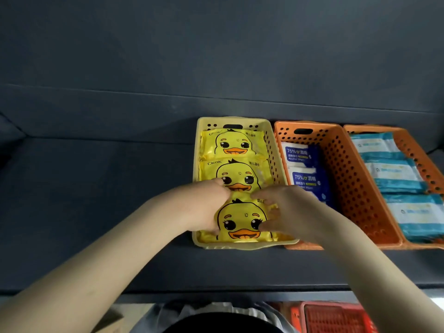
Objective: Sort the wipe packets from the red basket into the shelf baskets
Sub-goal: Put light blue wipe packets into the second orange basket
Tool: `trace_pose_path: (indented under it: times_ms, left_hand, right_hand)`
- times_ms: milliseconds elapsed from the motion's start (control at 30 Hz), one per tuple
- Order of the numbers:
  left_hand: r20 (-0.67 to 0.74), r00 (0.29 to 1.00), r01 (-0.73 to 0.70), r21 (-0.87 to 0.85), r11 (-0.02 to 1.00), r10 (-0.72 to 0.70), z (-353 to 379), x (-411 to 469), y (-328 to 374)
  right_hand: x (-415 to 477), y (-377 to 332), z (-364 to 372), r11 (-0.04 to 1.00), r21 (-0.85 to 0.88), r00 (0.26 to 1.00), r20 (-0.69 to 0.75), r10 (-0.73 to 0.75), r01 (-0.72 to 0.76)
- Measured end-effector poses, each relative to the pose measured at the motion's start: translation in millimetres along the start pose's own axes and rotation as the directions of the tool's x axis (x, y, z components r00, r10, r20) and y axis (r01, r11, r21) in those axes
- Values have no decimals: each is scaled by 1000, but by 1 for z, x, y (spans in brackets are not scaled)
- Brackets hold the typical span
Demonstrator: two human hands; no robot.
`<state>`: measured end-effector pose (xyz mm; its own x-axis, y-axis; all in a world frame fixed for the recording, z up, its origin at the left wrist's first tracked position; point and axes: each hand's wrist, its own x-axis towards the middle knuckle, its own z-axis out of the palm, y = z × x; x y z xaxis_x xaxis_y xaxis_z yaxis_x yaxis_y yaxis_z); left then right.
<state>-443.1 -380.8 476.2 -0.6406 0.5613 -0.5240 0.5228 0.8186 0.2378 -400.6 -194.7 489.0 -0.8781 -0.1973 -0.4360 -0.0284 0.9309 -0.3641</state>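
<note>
On the dark blue shelf (96,200) three baskets stand side by side, touching or nearly so: a yellow basket (271,145) on the left, an orange basket (350,174) in the middle and a second orange basket (413,150) on the right, cut off by the frame edge. Inside the yellow basket lie three yellow duck-print wipe packets in a row from back to front, each overlapping the next. Both hands reach into its near end and hold the front duck packet (242,222) by its sides: the left hand (206,207) grips the packet's left edge with the thumb up near the middle duck packet (236,176), and the right hand (283,210) closes on the right edge with its fingers curled over the packet's face. The packet sits low in the basket, its lower edge against the front wall. The rear duck packet (234,144) rests against the back wall. The middle basket holds blue alcohol wipe packets (304,179) along its left side, partly hidden behind the right hand. The right basket is filled with teal-and-white wipe packets (394,174) stacked in a row. Below the shelf edge, at the bottom right, part of the red basket (334,318) shows; its contents cannot be made out.
</note>
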Motion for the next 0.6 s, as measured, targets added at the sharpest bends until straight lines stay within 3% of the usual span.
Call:
trace_pose_path:
  times_ms: [233, 600]
  left_hand:
    - [73, 997, 4, 43, 999, -7, -3, 14, -2]
    - [10, 998, -62, 53, 997, 61, -3, 9, -4]
  right_hand:
    - [13, 6, 2, 1000, 4, 998, 57, -8, 7]
    - [0, 1, 3, 999, 23, 998, -30, 47, -46]
